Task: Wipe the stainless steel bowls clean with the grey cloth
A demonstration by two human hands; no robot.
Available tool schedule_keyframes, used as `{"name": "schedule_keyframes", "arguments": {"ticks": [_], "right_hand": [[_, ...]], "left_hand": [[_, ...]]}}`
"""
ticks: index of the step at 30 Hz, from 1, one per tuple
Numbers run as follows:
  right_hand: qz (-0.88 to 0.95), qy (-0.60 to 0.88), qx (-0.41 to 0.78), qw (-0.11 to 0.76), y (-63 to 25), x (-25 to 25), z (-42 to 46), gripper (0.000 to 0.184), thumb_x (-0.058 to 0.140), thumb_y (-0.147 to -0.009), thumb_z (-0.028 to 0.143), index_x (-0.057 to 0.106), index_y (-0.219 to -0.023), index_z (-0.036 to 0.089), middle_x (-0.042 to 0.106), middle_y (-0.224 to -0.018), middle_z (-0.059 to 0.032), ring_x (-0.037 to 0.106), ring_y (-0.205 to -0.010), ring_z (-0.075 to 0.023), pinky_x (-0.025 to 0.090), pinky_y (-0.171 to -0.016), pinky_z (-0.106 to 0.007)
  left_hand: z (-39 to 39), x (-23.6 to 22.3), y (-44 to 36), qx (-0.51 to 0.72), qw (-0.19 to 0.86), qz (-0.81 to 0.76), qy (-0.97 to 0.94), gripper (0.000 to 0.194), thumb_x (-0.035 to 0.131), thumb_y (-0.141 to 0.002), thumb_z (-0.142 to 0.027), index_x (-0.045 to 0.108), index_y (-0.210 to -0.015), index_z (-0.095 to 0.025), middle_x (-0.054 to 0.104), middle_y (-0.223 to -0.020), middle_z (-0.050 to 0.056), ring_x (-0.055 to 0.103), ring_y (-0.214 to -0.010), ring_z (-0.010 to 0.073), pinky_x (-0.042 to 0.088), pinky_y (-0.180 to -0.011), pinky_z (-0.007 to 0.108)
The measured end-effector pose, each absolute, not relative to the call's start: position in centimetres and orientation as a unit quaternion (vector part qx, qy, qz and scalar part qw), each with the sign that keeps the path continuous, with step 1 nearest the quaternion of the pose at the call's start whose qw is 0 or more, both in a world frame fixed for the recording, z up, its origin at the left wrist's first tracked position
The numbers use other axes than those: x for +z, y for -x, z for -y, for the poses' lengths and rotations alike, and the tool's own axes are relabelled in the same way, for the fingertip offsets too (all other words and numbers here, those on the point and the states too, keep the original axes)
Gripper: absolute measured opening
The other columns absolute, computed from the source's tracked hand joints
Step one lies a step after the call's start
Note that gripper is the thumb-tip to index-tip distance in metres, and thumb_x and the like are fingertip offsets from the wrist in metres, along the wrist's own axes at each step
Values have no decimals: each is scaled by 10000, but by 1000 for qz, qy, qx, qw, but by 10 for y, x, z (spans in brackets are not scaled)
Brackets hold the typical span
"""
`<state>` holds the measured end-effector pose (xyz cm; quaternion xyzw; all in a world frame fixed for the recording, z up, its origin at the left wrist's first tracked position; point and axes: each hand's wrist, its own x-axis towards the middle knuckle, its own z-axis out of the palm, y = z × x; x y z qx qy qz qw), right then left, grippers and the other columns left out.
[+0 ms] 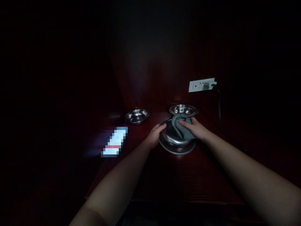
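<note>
An upside-down steel bowl (176,144) is in front of me on the dark red table. My left hand (155,135) grips its left rim, thumb on the upper side and fingers mostly hidden below. A grey cloth (187,130), folded over on itself, lies against the bowl's raised bottom. My right hand (195,128) holds this cloth, with the thumb on top of it and the other fingers mostly out of sight. Just behind the cloth stands a second steel bowl (183,110). A smaller steel bowl (137,116) sits upright farther left.
A lit phone (115,142), its screen blurred out, is at the table's left side. On the back wall is a white socket plate (196,85) with a plug in it, and a dark cable (219,106) hangs down. The table's front edge (188,201) runs below my arms. The surroundings are very dark.
</note>
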<state>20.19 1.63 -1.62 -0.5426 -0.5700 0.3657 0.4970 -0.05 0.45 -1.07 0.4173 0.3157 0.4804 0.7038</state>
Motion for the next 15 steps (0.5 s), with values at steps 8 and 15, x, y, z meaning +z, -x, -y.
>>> {"name": "schedule_keyframes", "arguments": {"ticks": [8,15], "right_hand": [[541,543,394,507,-199,-12,-14,537,696,-651,429,523,-1115,221,653,-1075,-83,630,-953,-257,513,-842,-407],[519,560,412,497,-199,-11,-12,554,701,-633,477,521,-1087,215,639,-1101,-94,633,-950,-261,522,-826,-408]], "left_hand": [[-7,-13,0,488,707,-306,-410,246,665,-696,-315,656,-855,-128,691,-768,56,630,-692,159,445,-794,315],[-10,-16,-1,479,729,-286,-397,275,647,-711,-325,650,-908,-132,700,-827,78,645,-825,209,440,-845,348]]}}
